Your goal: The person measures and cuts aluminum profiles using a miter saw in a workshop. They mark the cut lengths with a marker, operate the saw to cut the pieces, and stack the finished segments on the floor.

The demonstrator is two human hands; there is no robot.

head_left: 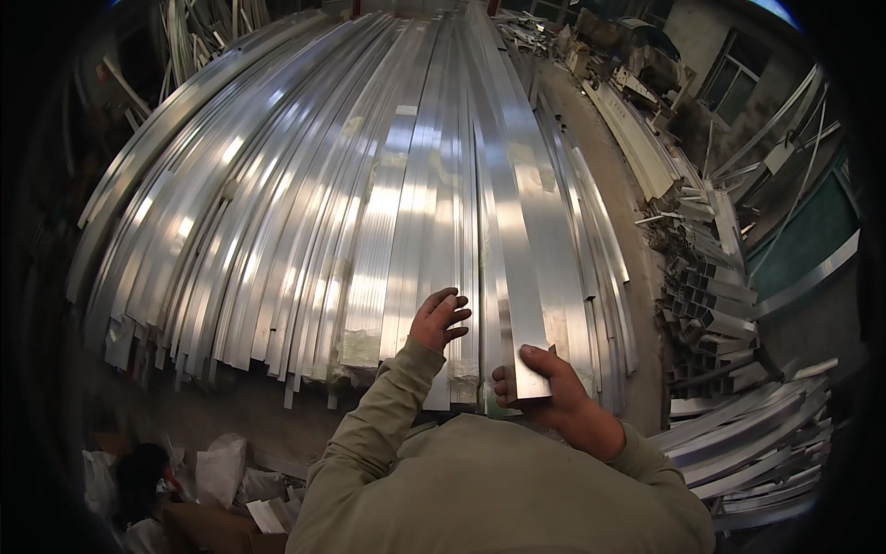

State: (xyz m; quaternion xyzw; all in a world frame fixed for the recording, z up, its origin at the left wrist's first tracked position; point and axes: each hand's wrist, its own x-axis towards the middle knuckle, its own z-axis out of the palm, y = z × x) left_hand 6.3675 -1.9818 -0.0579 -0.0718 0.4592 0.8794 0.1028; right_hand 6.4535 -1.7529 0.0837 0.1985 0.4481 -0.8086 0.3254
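A long, shiny metal profile [524, 305] runs away from me over a wide stack of similar bars. My right hand [560, 392] is wrapped round its near end, thumb on top and fingertips showing at the left side. To the left of it, my left hand [441, 319] hovers by the stacked metal bars [374, 240], its fingers apart and slightly curled with nothing in them. Whether its fingertips touch a bar, I cannot tell. Scraps of pale wrapping [360, 349] cling to some bars.
Right of the stack is a strip of floor [609, 175], then a pile of square tubes [711, 314] and loose metal strips [757, 443]. White bags [221, 471] and a cardboard piece [210, 526] lie at the lower left. More long profiles [189, 42] lean at the far left.
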